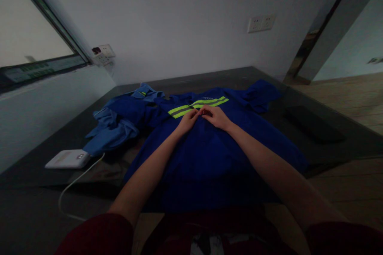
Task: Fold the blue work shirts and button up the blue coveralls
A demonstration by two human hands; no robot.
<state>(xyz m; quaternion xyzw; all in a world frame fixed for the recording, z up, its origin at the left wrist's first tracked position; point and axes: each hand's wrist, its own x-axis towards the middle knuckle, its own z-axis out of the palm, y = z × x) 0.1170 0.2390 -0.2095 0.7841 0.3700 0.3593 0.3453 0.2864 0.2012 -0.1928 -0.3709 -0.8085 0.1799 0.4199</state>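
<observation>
A dark blue work shirt [206, 155] lies spread over the table, a yellow-green and grey reflective strip [179, 112] across its chest. My left hand [189, 120] and my right hand [216, 116] meet at the shirt's middle, just below the strip. Both have their fingers pinched together on the front of the shirt, fingertips almost touching. A fold of its cloth appears to be between them; any button there is too small to make out. The shirt's far part, with small pale lettering above the strip, lies beyond my hands.
Crumpled lighter blue clothing [115, 125] lies on the left of the dark table [36, 149]. Beside it is a white device [68, 159] with a pale cable [70, 185]. A flat black object [314, 124] rests at the right. The wall [179, 28] stands behind.
</observation>
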